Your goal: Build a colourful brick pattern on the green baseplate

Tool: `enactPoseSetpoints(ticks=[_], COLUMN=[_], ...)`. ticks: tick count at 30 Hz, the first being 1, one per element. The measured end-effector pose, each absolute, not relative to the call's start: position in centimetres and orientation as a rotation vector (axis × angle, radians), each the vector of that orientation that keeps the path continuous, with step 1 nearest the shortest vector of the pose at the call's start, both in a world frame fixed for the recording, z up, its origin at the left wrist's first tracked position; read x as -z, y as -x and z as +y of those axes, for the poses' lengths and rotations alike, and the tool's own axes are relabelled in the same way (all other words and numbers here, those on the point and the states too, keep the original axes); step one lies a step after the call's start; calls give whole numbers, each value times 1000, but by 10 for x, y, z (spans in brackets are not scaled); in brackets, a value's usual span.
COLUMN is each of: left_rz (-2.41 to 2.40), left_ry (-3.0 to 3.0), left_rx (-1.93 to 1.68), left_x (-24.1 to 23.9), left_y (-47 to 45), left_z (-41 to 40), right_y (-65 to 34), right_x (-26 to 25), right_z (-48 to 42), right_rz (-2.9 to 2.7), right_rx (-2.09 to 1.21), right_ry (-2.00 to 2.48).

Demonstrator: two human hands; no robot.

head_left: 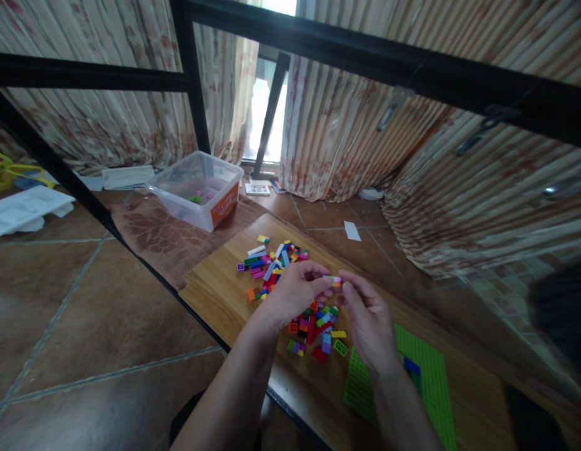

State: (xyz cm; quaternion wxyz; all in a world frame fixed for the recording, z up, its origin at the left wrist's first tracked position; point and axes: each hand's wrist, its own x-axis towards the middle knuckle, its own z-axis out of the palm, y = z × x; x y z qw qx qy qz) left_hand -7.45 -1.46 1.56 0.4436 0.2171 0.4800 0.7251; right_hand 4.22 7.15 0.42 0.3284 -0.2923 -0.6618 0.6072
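Note:
Above the wooden table, my left hand (300, 287) and my right hand (369, 313) meet, pinching a small stack of toy building bricks (335, 281) between their fingertips. The stack shows white, pink, green and orange; its exact make-up is too small to tell. Beneath both hands lies a spread of loose building bricks (311, 329) in many colours, partly covered by my left hand. My right forearm crosses over a green baseplate (434, 376), which bears a few blue and dark green bricks (412, 365).
A clear plastic box (196, 188) with some bricks inside stands on a brown mat (144, 228) beyond the table (210, 269). Black metal bars (347, 53) cross overhead and to the left. A dark object (532, 416) lies at the table's right end. Patterned curtains (347, 138) hang behind.

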Motion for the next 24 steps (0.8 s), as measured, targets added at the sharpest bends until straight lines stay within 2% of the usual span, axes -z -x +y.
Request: enactPoseSetpoints(ticks=[10,24], left_rz=[1221,1117], left_ry=[-572,-485], left_rx=[-1807,-1729], left_x=[-17,-24], left_y=[76,79], left_z=[-15,-22], right_y=[-31,-29], right_x=[-5,0], right_z=[62,56], right_rz=[-1714,-1233], right_rx=[-1490,-1918], right_ry=[816,773])
